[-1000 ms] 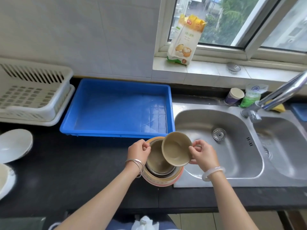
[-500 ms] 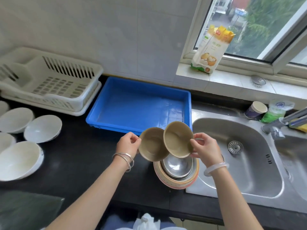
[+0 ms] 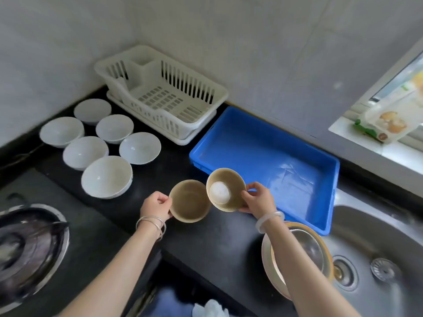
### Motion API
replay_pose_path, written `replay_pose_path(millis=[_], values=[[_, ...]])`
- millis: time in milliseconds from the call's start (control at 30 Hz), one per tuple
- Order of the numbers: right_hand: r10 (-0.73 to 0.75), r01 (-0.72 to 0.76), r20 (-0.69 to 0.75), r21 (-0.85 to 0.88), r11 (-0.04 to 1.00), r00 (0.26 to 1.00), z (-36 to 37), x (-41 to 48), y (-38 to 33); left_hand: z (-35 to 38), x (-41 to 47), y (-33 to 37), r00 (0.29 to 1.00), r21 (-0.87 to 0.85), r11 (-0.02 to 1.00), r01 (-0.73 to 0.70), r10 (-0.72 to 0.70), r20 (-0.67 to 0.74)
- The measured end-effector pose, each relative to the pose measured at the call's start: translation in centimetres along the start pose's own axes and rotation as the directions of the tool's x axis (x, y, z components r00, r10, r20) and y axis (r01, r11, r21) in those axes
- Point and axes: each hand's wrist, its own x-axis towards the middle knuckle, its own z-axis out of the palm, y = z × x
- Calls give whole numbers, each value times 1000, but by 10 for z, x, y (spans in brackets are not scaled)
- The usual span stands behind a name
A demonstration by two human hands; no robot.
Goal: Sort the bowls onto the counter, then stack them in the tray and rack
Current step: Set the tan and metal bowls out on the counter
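Observation:
My left hand grips the rim of a tan bowl just above the black counter. My right hand holds a second tan bowl, tilted toward me, with a white glare spot inside. The two bowls touch rim to rim in front of the blue tray. Several white bowls sit spread on the counter at the left. A white dish rack stands against the wall. Under my right forearm a stack of bowls with a steel one on top rests at the sink's edge.
A steel sink with a drain lies at the right. A gas stove with a dark pan lid fills the lower left. A food packet stands on the window sill. Bare black counter shows between the white bowls and the stack.
Both hands have carried the two tan bowls left, away from the stack and over the counter. The view has swung left, bringing several white bowls and the stove into sight.

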Motion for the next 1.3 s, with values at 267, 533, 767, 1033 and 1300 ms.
replay_pose_path(millis=[267,533,767,1033,1300], values=[[17,-12,118,-42,999,993,96,41,-39,-46,33,-20,979,-142,985,98,-121,-162],[101,-89,133,-91,992,986,153,59,-46,-65,44,-39,949,-265,954,138,-204,-240],[97,-81,142,-110,991,985,176,63,-49,-75,50,-44,931,-246,958,146,-217,-293],[151,-136,166,-100,986,974,184,66,-49,-77,50,-42,929,-242,955,172,-239,-284],[199,-196,213,-36,980,957,182,64,-47,-80,48,-39,922,-233,959,163,-232,-309]])
